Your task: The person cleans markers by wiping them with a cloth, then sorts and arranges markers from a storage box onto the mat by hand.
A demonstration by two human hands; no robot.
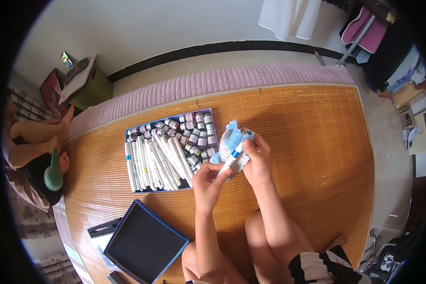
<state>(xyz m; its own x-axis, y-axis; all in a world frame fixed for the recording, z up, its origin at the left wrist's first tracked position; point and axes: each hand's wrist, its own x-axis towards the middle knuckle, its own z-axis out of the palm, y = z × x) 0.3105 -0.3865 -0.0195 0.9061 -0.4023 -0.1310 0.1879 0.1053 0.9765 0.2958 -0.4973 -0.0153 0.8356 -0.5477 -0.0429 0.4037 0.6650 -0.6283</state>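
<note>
Between my hands is a white marker pen with a blue band, tilted up to the right. My left hand grips its lower end. My right hand holds a crumpled blue-and-white fuzzy cloth, pressed around the pen's upper end. To the left lies a shallow blue-edged box. White marker pens fill its near left part in a loose row. Several small dark-labelled jars with silvery caps lie along its far and right sides.
A black tray or lid with blue edges lies near left, partly over a clear-and-black flat item. My bare legs are close below my hands. At far left another person sits with a green rounded object. A woven mat covers the surface.
</note>
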